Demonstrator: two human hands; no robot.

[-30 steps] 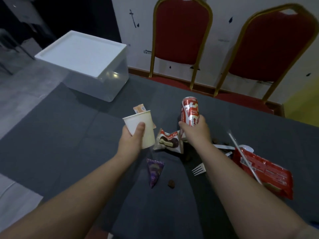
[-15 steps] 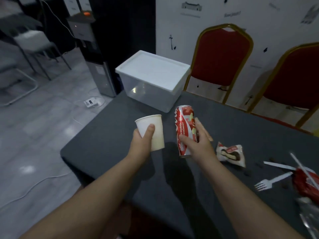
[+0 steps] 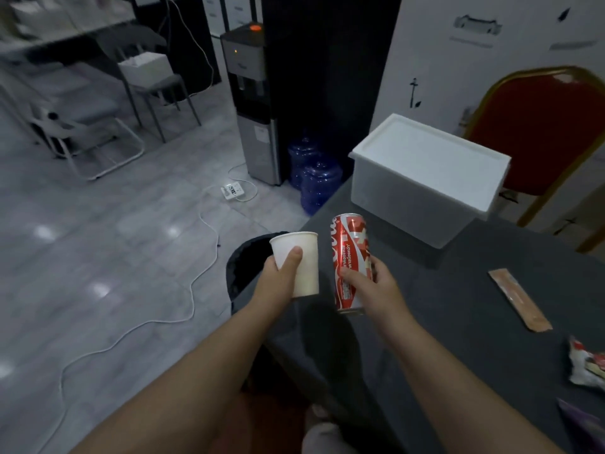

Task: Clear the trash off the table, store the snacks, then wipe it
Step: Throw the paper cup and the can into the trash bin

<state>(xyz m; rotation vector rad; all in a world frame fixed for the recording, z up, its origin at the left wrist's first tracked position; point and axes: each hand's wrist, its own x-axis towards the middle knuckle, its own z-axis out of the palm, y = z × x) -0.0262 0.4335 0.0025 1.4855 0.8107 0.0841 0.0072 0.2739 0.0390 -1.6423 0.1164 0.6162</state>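
A glossy grey tiled floor point(image 3: 98, 257) is crossed by a white cable point(image 3: 193, 290). A water dispenser point(image 3: 252, 103), grey chairs point(image 3: 98, 132) and a red chair point(image 3: 540, 132) are seen along a white wall point(image 3: 458, 77).

Dim, bluish indoor light. Bright ceiling-light reflections on glossy floor point(image 3: 98, 257) left of table point(image 3: 458, 306). Soft forearm shadows across table. Motion blur, wide-angle bending toward edges.

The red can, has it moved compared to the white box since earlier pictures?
Yes. The red can in the right hand went left past the white box, toward the table's left edge.
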